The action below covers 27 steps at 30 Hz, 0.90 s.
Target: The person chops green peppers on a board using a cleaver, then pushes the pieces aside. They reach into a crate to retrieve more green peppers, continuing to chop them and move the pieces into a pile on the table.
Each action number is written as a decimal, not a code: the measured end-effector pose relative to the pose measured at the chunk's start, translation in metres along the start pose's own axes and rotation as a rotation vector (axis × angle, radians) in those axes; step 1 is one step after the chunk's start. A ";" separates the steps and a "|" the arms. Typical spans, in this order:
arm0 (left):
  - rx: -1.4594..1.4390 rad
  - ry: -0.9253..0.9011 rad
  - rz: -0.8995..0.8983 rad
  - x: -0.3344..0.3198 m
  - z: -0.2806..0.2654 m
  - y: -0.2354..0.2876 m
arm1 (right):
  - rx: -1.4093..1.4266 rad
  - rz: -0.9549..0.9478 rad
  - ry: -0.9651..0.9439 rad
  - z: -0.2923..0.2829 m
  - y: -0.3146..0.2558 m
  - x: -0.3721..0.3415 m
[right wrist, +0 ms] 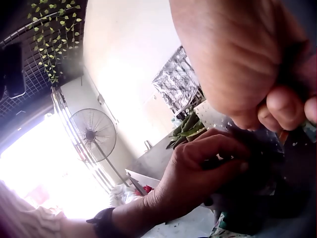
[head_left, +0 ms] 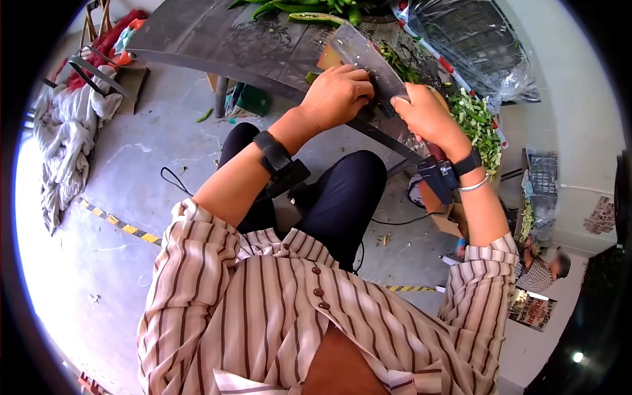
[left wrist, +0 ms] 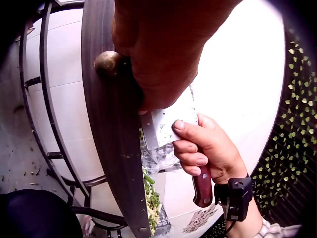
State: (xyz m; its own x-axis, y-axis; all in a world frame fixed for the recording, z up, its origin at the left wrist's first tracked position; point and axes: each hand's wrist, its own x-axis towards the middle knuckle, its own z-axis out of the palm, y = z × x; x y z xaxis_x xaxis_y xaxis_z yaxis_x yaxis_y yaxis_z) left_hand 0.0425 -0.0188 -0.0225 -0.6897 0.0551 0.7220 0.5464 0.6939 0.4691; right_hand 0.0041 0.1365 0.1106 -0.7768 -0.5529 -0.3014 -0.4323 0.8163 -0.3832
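Note:
My right hand (head_left: 429,117) grips a cleaver (head_left: 372,60) by its dark red handle (left wrist: 202,188), the thumb lying along the blade's base. The broad blade, flecked with small bits, stands over the table edge beside my left hand (head_left: 339,93). That hand's fingers curl down right at the blade; in the right wrist view, the left hand (right wrist: 198,166) has its thumb and fingers bent toward each other. A green pepper (head_left: 312,77) shows its end from behind the left hand, the rest hidden beneath it. Chopped green pieces (head_left: 398,64) lie beyond the blade.
Whole green peppers (head_left: 296,8) are heaped at the table's far side. A pile of chopped greens (head_left: 479,128) lies to the right, near a plastic-wrapped crate (head_left: 471,43). Under the dark table (head_left: 197,43) stands a green container (head_left: 253,99). A cardboard box (head_left: 447,214) sits on the floor.

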 end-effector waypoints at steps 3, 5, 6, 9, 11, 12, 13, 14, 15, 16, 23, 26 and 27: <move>0.005 -0.016 -0.001 -0.002 -0.001 -0.001 | 0.038 0.021 -0.030 0.001 0.006 0.005; 0.004 -0.027 -0.005 0.000 0.000 0.000 | 0.032 0.015 -0.012 0.003 0.002 0.007; 0.005 -0.016 -0.003 0.000 0.000 0.000 | 0.020 -0.001 0.012 0.005 0.000 0.008; 0.013 -0.006 -0.001 0.001 -0.002 -0.001 | 0.058 -0.008 0.024 0.007 0.002 0.015; 0.009 -0.014 0.005 0.001 -0.002 0.000 | 0.099 0.004 0.010 0.008 0.003 0.016; 0.018 -0.008 0.006 0.001 -0.001 -0.002 | 0.107 0.012 0.018 0.009 0.003 0.016; 0.028 0.000 0.008 0.002 0.000 -0.003 | 0.088 -0.002 0.037 0.011 0.003 0.016; 0.024 -0.005 0.017 0.002 0.001 -0.003 | 0.068 -0.016 0.056 0.011 0.004 0.016; 0.039 -0.012 0.015 0.002 0.001 -0.004 | 0.075 -0.037 0.048 0.011 0.007 0.018; 0.058 -0.019 0.014 0.002 0.001 -0.004 | 0.081 -0.037 0.058 0.011 0.009 0.018; 0.029 -0.008 0.000 0.003 0.000 -0.002 | 0.108 0.014 -0.019 0.011 0.010 0.028; 0.023 -0.009 0.002 0.001 0.002 -0.003 | 0.084 0.029 0.002 0.013 0.008 0.025; 0.037 -0.022 0.008 0.003 0.002 -0.004 | 0.068 0.023 0.020 0.013 0.008 0.025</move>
State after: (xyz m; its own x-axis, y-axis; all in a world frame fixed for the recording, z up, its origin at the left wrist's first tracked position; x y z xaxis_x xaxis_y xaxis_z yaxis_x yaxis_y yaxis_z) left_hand 0.0377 -0.0202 -0.0234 -0.6958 0.0760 0.7142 0.5340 0.7197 0.4436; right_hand -0.0131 0.1266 0.0891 -0.7954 -0.5302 -0.2937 -0.3828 0.8151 -0.4348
